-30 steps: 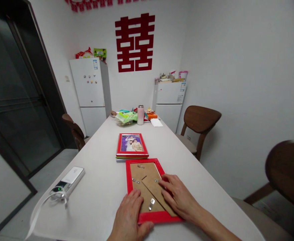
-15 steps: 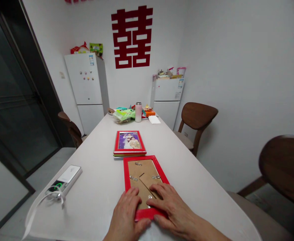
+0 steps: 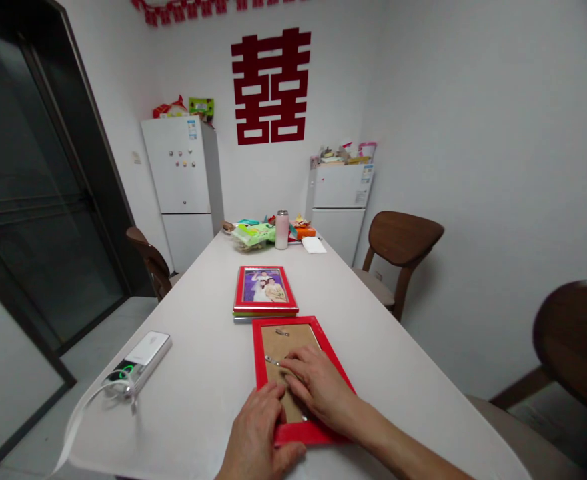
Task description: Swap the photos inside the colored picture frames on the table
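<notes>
A red picture frame lies face down on the table, its brown backing board showing. My left hand grips the frame's lower left corner, fingers on the board and thumb at the bottom edge. Across the board reaches my right hand, its fingers bent together at a small metal clip on the left side. Another clip sits near the top of the board. The right hand hides the middle and right of the board. Beyond the frame is a stack topped by a red-framed photo.
A power bank with a white cable lies on the left of the table. At the far end stand a pink bottle and a green bag. Wooden chairs flank the table.
My right hand has moved up and left over the board, from its lower right to the left clip. My left hand stays at the lower left corner. The camera view has shifted slightly.
</notes>
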Action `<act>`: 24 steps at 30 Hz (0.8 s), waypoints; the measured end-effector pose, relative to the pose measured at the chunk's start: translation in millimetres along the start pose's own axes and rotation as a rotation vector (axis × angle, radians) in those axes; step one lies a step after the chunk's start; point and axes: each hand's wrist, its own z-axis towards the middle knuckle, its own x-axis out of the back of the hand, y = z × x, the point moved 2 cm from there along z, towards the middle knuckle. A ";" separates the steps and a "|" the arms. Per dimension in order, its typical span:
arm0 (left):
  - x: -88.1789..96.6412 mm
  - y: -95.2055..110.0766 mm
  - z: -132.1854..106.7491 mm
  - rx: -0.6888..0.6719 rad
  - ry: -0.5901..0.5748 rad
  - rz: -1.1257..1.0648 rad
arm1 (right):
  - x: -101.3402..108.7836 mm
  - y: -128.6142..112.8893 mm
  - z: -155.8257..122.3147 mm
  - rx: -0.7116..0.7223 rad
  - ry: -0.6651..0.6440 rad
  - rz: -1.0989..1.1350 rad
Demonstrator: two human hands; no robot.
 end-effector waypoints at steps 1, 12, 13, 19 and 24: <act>0.2 0.1 0.2 0.002 -0.005 0.004 | -3.7 -0.5 8.4 -0.011 0.009 -0.020; 0.7 1.3 0.7 0.046 -0.023 -0.006 | -30.6 5.5 42.4 -0.114 -0.027 -0.143; 0.5 1.4 0.5 0.045 -0.022 -0.011 | -31.4 6.0 42.6 -0.119 -0.028 -0.146; -1.3 0.7 -1.4 0.000 0.011 -0.061 | -33.2 8.9 44.7 -0.147 -0.024 -0.147; -1.0 -0.9 1.0 -0.025 0.036 -0.138 | -35.5 6.8 44.5 -0.100 -0.051 -0.119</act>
